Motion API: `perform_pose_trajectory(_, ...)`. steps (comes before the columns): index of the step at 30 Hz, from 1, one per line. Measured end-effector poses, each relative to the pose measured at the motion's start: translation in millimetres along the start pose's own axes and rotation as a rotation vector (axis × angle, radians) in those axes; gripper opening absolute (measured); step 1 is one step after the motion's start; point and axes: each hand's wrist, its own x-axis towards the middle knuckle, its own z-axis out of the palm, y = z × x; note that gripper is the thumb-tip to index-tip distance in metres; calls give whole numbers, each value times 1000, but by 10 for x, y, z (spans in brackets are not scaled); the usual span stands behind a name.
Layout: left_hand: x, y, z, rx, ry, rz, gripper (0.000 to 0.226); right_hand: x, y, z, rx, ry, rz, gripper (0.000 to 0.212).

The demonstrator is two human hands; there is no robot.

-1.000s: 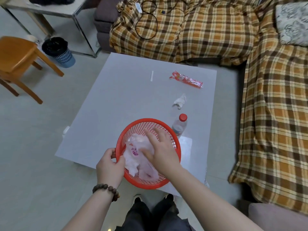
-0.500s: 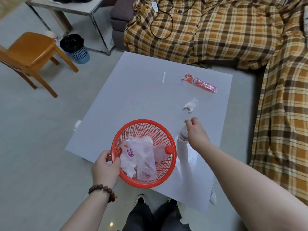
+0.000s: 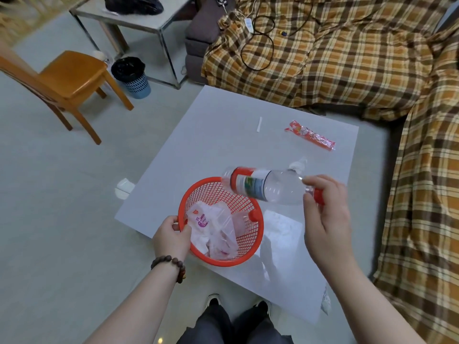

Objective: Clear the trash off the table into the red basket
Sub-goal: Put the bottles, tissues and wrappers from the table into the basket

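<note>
While the left hand (image 3: 171,238) grips the red basket (image 3: 244,259) rim on the surface (image 3: 198,145), the right hand (image 3: 325,214) pinches the bottle (image 3: 263,187) by its cap end, base over the basket; release should follow only once it is centred.

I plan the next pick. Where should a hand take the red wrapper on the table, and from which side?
The red wrapper lies flat and long, slanting across the table's far right part, with nothing touching it. Probably best: pinch it across its narrow middle from above, thumb and finger on the two long edges. The right hand is nearer, but it holds the bottle now.
</note>
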Motion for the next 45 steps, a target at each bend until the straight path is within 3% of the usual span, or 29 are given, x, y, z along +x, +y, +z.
perform_pose_trajectory(6,5,180,-134,-30,-45,91,6,-252,-212,251,45,-199,37,20)
perform_pose_trajectory(14,26,213,-318,-120,-99,105,7,-348,-234,544,-18,-168,124,21)
perform_pose_trajectory(21,41,273,-488,-233,-141,142,12,-590,-134,680,-245,-329,138,28)
perform_pose_trajectory(26,92,305,-567,-236,-140,201,7,-637,-202,672,-212,-310,174,31)
perform_pose_trajectory(29,140,309,-598,-238,-168,215,6,-577,-187,577,-158,-162,197,33)
perform_pose_trajectory(33,185,360,-587,-224,-194,253,6,-464,77,391,-173,-89,472,39)
perform_pose_trajectory(38,152,437,-503,-227,-248,274,6,-536,262,297,60,-238,896,50)
perform_pose_trajectory(41,46,481,-403,-223,-269,276,7,-609,278,241,233,-269,912,46)
perform_pose_trajectory(45,-179,522,-215,-228,-284,262,6,-675,347,68,214,-201,867,47)
